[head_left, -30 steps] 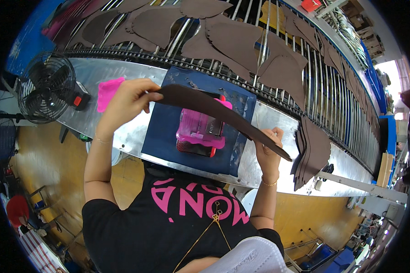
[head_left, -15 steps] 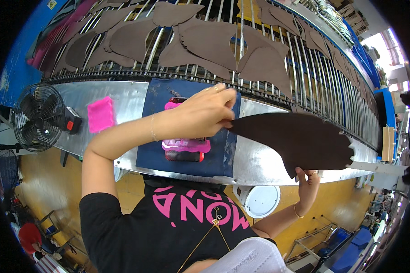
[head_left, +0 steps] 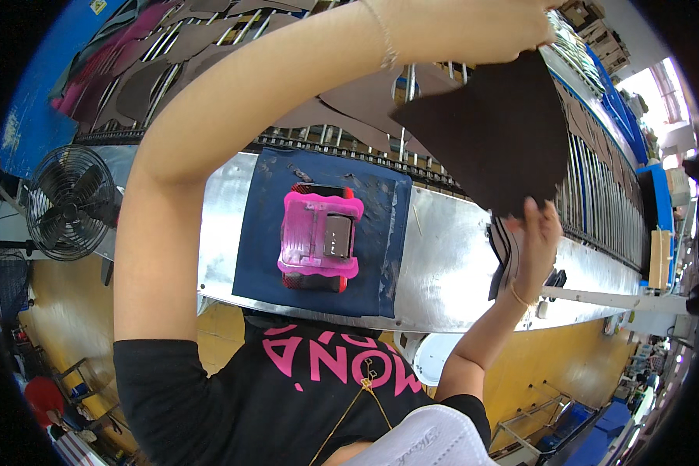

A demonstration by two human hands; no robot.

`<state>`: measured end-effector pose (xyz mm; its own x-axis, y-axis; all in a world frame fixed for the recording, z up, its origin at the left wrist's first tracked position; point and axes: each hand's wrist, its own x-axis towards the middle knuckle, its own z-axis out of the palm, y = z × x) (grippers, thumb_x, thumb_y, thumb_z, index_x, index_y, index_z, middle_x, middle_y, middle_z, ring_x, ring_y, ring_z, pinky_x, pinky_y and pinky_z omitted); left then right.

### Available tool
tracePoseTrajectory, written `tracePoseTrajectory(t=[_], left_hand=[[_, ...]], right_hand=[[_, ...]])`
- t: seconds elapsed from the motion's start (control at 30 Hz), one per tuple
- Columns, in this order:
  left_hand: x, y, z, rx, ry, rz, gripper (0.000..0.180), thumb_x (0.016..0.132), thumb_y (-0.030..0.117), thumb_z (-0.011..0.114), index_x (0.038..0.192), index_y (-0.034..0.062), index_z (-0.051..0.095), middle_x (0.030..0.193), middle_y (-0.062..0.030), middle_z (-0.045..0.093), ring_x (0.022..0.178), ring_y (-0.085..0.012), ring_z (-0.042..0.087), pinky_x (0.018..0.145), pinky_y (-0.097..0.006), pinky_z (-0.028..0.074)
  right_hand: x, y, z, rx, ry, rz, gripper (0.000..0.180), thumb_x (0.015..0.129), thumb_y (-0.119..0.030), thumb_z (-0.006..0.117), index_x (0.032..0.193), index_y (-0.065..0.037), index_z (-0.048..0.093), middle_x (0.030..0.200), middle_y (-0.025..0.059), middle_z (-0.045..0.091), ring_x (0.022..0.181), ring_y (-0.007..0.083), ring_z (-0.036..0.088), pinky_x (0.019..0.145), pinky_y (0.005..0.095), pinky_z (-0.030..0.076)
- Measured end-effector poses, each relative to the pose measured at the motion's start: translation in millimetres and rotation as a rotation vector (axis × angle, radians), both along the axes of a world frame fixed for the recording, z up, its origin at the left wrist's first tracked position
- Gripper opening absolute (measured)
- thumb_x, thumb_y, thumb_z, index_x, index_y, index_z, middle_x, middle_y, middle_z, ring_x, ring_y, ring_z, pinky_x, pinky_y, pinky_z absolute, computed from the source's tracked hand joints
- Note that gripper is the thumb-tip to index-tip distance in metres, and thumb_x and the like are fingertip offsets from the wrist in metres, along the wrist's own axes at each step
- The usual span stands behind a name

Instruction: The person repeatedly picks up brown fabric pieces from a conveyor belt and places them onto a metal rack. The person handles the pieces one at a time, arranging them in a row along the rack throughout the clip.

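A dark brown cut leather-like piece (head_left: 497,128) hangs raised over the near edge of the rod conveyor, right of centre. My left hand (head_left: 512,27) reaches far across and is closed on its upper end; the fingertips are partly out of sight at the top of the picture. Lower down, my right hand (head_left: 537,233) pinches the bottom edge of the same piece, slightly blurred. Just below it, beside my right wrist, a few stacked cut pieces (head_left: 505,252) lie at the metal table's edge.
A pink scallop-edged holder (head_left: 307,237) with a red and black object under it sits on a dark blue mat (head_left: 264,272). The metal table (head_left: 443,272) borders the conveyor (head_left: 435,165), which carries several brown pieces. A black fan (head_left: 70,202) stands left; a white bucket (head_left: 435,357) is below.
My left hand has swung up and right, away from above the mat. The brown piece has been lifted and turned toward the conveyor. My right hand has risen with its edge.
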<state>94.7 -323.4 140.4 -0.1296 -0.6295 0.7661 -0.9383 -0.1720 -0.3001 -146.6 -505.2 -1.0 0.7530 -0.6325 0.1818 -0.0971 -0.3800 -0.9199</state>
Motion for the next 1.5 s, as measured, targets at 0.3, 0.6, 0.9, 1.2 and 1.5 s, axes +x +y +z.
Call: tracePoseTrajectory(t=[0.3,0.6,0.9,1.2,1.5], left_hand=[[12,81,-8,-0.13,0.36,-0.044,0.034,0.081,0.016,0.065,0.113,0.0058,0.06,0.118,-0.0191,0.046,0.112,-0.0358,0.046,0.096,-0.045,0.038],[-16,244,-81,-0.044,0.711,0.489,0.05,0.079,0.013,0.071,0.126,0.013,0.055,0.125,-0.0111,0.041,0.1,-0.0244,0.047,0.092,-0.035,0.039],[-52,312,-147,-0.154,1.068,0.756,0.052,0.08,0.009,0.069,0.129,0.0092,0.05,0.127,-0.0124,0.039,0.107,-0.0256,0.047,0.094,-0.035,0.041],[-56,309,-165,-0.191,1.173,0.738,0.058,0.08,0.01,0.07,0.133,0.0111,0.047,0.126,-0.0099,0.04,0.095,-0.0208,0.048,0.085,-0.032,0.044],[-55,279,-178,-0.178,1.2,0.576,0.059,0.081,0.016,0.071,0.134,0.0131,0.047,0.127,-0.007,0.04,0.092,-0.0169,0.049,0.077,-0.029,0.043]], right_hand=[[188,17,-95,0.755,-0.397,0.226,0.02,0.093,-0.002,0.052,0.109,-0.005,0.041,0.087,0.0088,0.059,0.077,0.0227,0.069,0.065,0.0317,0.059],[356,9,-163,0.941,-0.349,0.022,0.073,0.091,0.01,0.037,0.147,-0.006,-0.007,0.115,0.0216,0.044,0.084,0.0332,0.066,0.067,0.038,0.059],[404,-4,-192,1.101,-0.328,-0.133,0.074,0.087,0.013,0.036,0.147,-0.007,-0.003,0.121,0.0231,0.04,0.085,0.0361,0.066,0.066,0.04,0.06],[322,17,-135,0.842,-0.246,0.046,0.034,0.089,-0.034,0.066,0.093,-0.006,0.047,0.059,0.0062,0.056,0.042,0.0097,0.049,0.035,0.0225,0.035],[-2,-96,-102,-0.268,0.129,-0.431,0.035,0.086,-0.03,0.067,0.101,0.001,0.061,0.085,0.013,0.067,0.076,0.0219,0.065,0.067,0.0316,0.051]])
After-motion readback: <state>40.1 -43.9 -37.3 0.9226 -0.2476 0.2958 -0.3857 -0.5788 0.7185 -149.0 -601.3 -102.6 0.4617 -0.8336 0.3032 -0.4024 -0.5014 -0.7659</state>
